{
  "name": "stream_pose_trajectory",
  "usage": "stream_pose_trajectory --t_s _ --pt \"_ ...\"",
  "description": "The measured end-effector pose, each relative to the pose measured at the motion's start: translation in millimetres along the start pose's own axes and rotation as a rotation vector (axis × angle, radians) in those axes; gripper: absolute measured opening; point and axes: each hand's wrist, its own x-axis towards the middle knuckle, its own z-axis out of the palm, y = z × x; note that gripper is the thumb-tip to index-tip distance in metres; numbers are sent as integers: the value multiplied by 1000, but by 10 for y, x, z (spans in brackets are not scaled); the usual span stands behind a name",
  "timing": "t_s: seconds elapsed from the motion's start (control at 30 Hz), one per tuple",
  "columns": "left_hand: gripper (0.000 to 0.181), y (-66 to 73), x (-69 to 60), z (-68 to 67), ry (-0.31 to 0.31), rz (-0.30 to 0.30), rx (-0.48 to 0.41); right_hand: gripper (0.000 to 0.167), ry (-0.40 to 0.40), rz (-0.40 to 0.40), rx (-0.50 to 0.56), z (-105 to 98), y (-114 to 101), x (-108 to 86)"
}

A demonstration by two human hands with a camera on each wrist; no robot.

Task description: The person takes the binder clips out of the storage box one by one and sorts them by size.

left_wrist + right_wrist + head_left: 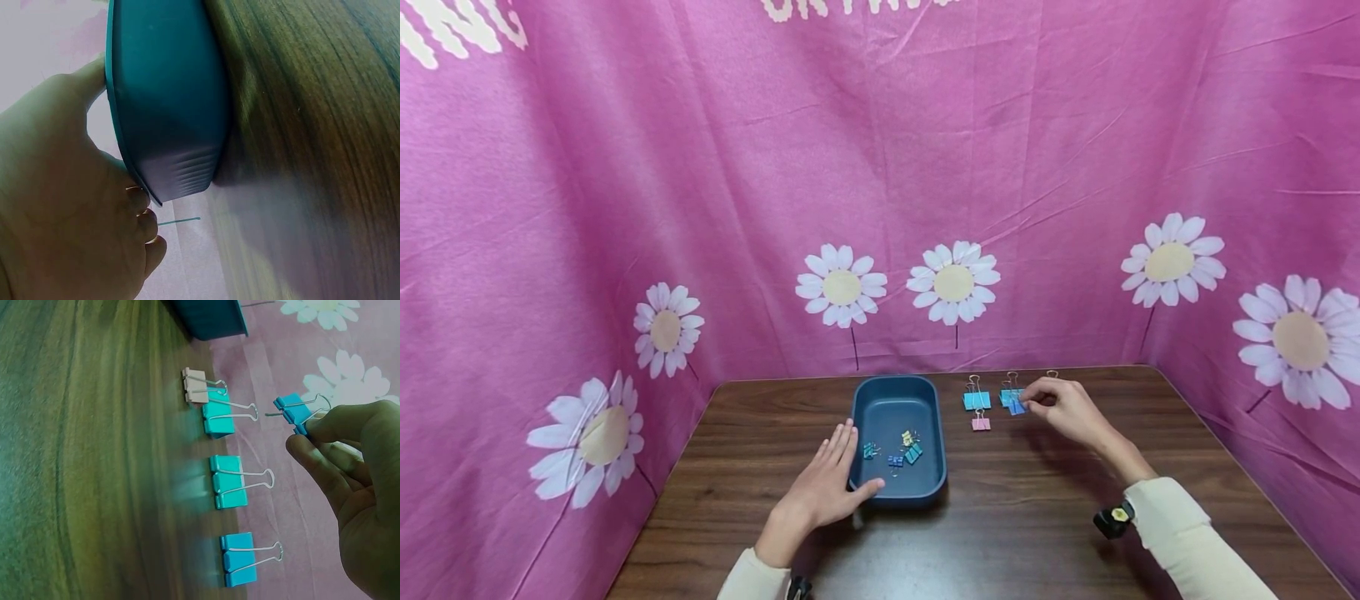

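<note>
My right hand (1067, 408) pinches a small blue binder clip (294, 411) between thumb and fingertips, lifted off the table near the back edge. Close by on the wood stand a pink binder clip (981, 424) and larger teal-blue binder clips (977, 400); the right wrist view shows three of these in a row, including the lowest one (239, 559). My left hand (823, 483) rests on the left rim of a dark blue tray (895, 412), fingers straight and thumb over the near corner. Inside lie several small clips: yellow (907, 437), blue (896, 461) and teal (913, 453).
A brown wooden table (1015, 533) carries everything. Directly behind it and along both sides hangs a pink cloth (880, 167) printed with white daisies. The tray's side wall (169, 94) rises from the wood.
</note>
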Motion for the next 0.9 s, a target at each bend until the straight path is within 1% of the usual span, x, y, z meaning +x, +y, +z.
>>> stream_pose_trajectory --t_s 0.1,0.37,0.67,0.9 --pt "99 2 1 -3 -1 -2 4 21 -2 18 2 18 52 -13" --pt "100 -7 5 6 9 2 -3 18 -4 33 0 85 170 -49" --pt "100 -6 7 10 3 -2 -5 11 -55 137 -8 178 295 -78" --pt "101 -12 9 5 2 2 -1 9 -94 206 5 232 343 -94"
